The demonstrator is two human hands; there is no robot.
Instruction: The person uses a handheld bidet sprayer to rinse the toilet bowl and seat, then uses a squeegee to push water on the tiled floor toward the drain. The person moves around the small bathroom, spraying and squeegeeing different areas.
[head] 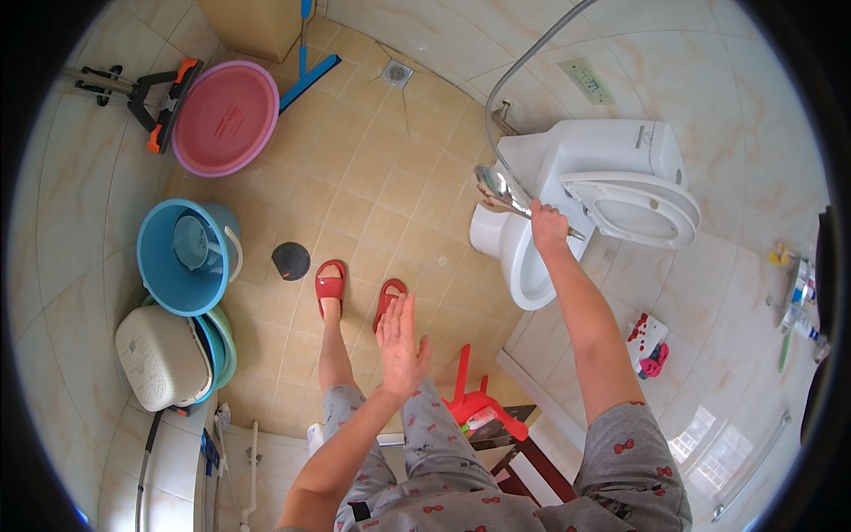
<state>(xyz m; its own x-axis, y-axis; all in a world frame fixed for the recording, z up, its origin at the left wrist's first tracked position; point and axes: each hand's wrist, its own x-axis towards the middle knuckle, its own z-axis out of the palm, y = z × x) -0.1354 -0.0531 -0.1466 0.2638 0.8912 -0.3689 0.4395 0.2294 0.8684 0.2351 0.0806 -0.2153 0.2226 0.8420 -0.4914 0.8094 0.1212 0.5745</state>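
My right hand (550, 227) is closed around the handle of a chrome handheld shower head (502, 191). It is above the bowl of a white toilet (535, 276), whose seat and lid (641, 209) are raised. A grey flexible hose (492, 110) runs from the shower head up past the top edge of the picture. The shower head's face points away to the left; whether water flows cannot be seen. My left hand (402, 342) holds nothing, with its thumb apart from the fingers. Below it is one of my red slippers (387, 302).
Along the left wall are a pink basin (226, 120), a sponge mop (159, 106), a blue bucket (159, 266) holding a dipper (191, 241), and stacked tubs (226, 352). A blue floor squeegee (309, 85) stands near a floor drain (397, 73). A red plastic stool (475, 402) is beside my leg.
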